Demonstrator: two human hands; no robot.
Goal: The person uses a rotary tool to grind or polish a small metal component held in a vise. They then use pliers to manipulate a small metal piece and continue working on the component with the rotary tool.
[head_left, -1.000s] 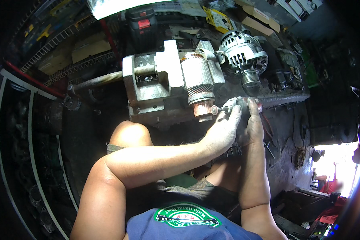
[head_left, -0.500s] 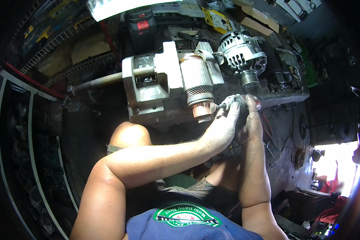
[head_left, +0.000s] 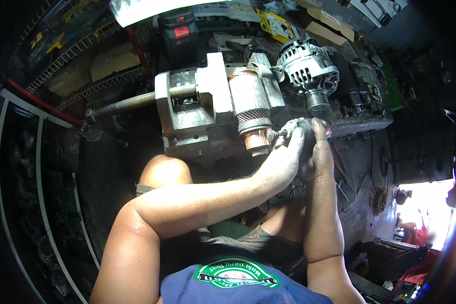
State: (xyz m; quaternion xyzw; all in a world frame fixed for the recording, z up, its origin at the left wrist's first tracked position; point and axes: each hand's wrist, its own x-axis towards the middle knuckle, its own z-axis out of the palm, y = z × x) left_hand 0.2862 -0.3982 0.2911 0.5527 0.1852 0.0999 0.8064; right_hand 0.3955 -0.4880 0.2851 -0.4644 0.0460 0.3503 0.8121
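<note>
A motor armature (head_left: 249,96) is clamped upright in a large steel vise (head_left: 215,83), its copper commutator (head_left: 257,140) at the near end. My left hand (head_left: 285,162) is closed around the silvery head of a hand-held tool (head_left: 291,126), thumb along its side. The tool's small round tip is at the commutator's right edge; whether it touches, I cannot tell. My right hand (head_left: 320,154) wraps the tool's dark body, with its thumb on top and a reddish end beyond. The palms hide most of the body.
An alternator (head_left: 309,66) with a ribbed pulley sits on the bench (head_left: 362,124) behind my right hand. The vise screw (head_left: 126,105) sticks out left. Behind stand a black case (head_left: 178,40) and a yellow frame (head_left: 274,26). Red-handled pliers (head_left: 338,161) lie right of my right wrist.
</note>
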